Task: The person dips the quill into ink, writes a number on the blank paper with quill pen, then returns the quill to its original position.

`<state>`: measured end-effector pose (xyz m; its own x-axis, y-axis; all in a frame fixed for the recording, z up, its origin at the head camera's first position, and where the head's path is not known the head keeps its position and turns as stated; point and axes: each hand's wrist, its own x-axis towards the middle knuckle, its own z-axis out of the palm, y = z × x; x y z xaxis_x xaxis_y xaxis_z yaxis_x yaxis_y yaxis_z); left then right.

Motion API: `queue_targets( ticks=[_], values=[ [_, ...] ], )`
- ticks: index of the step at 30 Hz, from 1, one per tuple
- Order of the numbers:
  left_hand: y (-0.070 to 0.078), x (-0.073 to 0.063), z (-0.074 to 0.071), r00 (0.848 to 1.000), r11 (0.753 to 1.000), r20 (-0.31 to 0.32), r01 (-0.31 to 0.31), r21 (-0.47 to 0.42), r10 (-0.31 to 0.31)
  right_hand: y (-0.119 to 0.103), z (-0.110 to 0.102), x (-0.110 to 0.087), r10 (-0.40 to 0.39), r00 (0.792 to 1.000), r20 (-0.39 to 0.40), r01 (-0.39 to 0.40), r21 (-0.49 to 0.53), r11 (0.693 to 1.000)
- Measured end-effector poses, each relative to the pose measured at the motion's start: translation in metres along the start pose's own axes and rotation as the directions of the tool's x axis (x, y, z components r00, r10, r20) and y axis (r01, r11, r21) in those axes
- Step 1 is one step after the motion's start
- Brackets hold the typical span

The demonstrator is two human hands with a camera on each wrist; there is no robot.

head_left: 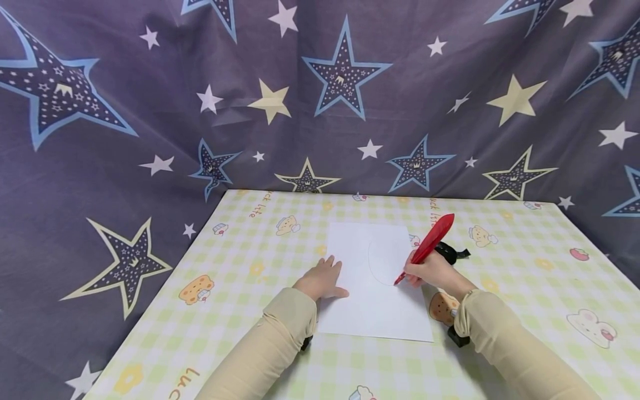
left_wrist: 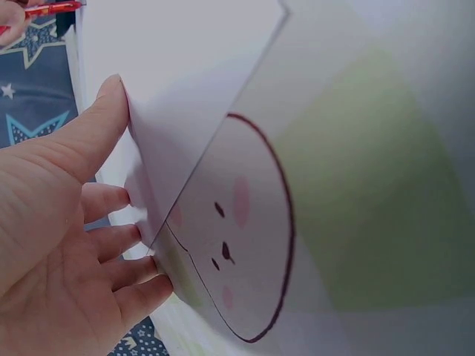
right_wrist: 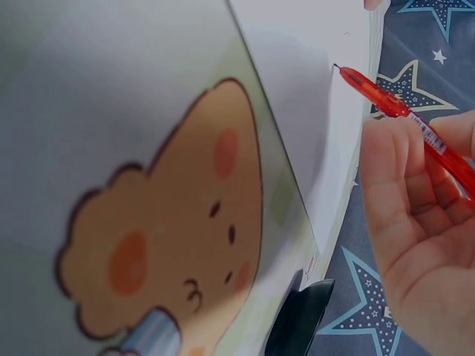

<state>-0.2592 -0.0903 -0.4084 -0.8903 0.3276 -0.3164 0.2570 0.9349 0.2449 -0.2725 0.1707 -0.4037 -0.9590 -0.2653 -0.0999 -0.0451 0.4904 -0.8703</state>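
A sheet of white paper (head_left: 372, 316) lies on the table, carrying a thin curved line (head_left: 370, 266) in its upper middle. My right hand (head_left: 431, 271) pinches a red pen (head_left: 434, 238) with a feather-shaped top; its tip meets the paper at the lower end of the curve. In the right wrist view the red barrel (right_wrist: 375, 93) slants out of the fingers, with a dark point at its tip. My left hand (head_left: 320, 279) rests on the paper's left edge, fingers spread, thumb (left_wrist: 111, 104) lying on the sheet.
A black object (head_left: 446, 253) with a short strap sits just beyond my right hand. The table is covered by a green-checked cloth (head_left: 240, 311) printed with cartoon figures. A dark curtain (head_left: 340, 139) with stars hangs behind the table and along its left side.
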Motion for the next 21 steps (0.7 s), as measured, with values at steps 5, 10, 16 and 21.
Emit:
queue_targets(
  ticks=[5,10,16,21],
  values=[
    [-0.0003,0.0001,0.0003,1.0,1.0,-0.001,-0.004,-0.004,0.004,0.0008,-0.0014,0.0007,0.004,1.0,-0.007,-0.004,0.0,1.0],
    [0.0002,-0.0001,-0.0001,1.0,1.0,-0.001,-0.001,-0.008,0.001,0.0001,-0.0026,-0.0004,0.012,1.0,-0.009,-0.013,-0.003,1.0],
    [0.0003,-0.0005,-0.0003,1.0,1.0,-0.001,0.0,-0.014,0.0,0.0007,-0.0052,-0.0014,0.027,0.999,-0.019,-0.027,-0.004,1.0],
    [0.0001,-0.0004,-0.0001,1.0,1.0,0.0,-0.001,-0.011,0.001,0.0019,-0.0069,-0.0012,0.04,0.999,-0.025,-0.041,-0.012,0.999]
  ],
)
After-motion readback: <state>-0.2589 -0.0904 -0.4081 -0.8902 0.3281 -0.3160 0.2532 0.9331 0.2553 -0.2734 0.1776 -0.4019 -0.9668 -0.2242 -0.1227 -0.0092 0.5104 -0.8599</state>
